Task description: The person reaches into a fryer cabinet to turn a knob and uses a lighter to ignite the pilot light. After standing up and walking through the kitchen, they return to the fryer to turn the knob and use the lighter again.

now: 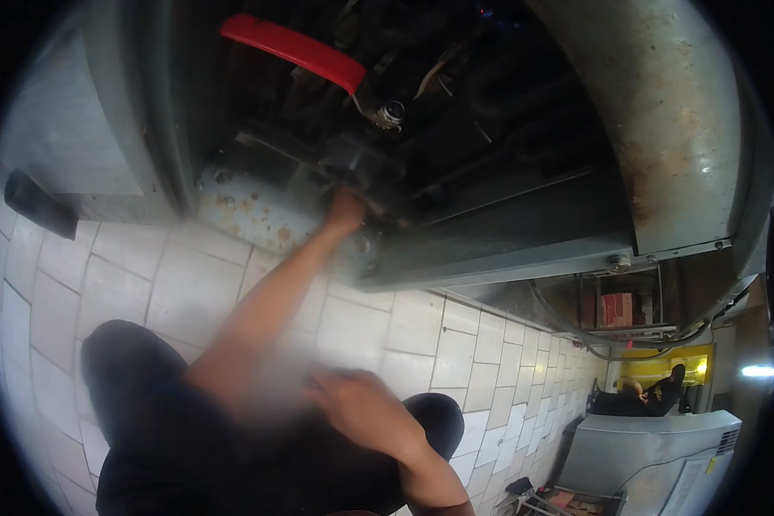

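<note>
My left hand (pixel 347 211) reaches into the dark opening at the base of a metal machine, beside a stained metal plate (pixel 249 206). Its fingers are hidden in shadow among the fittings. Above it a valve with a red lever handle (pixel 297 57) sticks out in front of dark pipes. My right hand (pixel 365 411) is held low over my lap, near my knee, with its fingers bent together. The fingertips are blurred, so anything between them cannot be made out.
White floor tiles (pixel 185 279) lie below the machine. A dark round tube (pixel 39 205) stands at the left. At the right are a red box (pixel 617 310) on a rack, a grey metal cabinet (pixel 641 451) and a person in dark clothes (pixel 654 396) further back.
</note>
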`<control>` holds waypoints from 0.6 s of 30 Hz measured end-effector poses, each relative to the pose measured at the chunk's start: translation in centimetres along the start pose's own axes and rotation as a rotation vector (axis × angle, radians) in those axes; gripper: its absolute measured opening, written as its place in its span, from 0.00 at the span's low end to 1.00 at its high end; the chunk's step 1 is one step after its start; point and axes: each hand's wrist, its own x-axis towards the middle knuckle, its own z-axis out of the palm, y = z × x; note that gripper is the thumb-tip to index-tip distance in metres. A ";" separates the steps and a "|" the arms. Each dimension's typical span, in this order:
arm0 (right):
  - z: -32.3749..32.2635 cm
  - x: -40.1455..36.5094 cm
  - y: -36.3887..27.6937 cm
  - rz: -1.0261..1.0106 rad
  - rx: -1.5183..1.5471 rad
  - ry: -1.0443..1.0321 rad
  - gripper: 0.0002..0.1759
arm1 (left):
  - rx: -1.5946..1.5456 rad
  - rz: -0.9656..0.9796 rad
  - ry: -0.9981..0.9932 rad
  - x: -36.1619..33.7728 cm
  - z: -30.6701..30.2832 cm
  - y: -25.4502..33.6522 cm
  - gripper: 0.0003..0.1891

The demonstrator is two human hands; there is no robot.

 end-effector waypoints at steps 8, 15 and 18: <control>-0.2 0.2 -0.3 -0.024 0.006 0.003 0.12 | -0.144 0.044 0.061 0.0 0.1 0.2 0.19; -0.2 0.3 -0.2 -0.018 0.043 -0.004 0.12 | -0.063 0.088 0.052 0.0 0.2 -0.2 0.18; -0.3 0.2 -0.4 0.002 0.024 -0.014 0.11 | -0.076 0.092 0.082 0.0 0.4 -0.2 0.21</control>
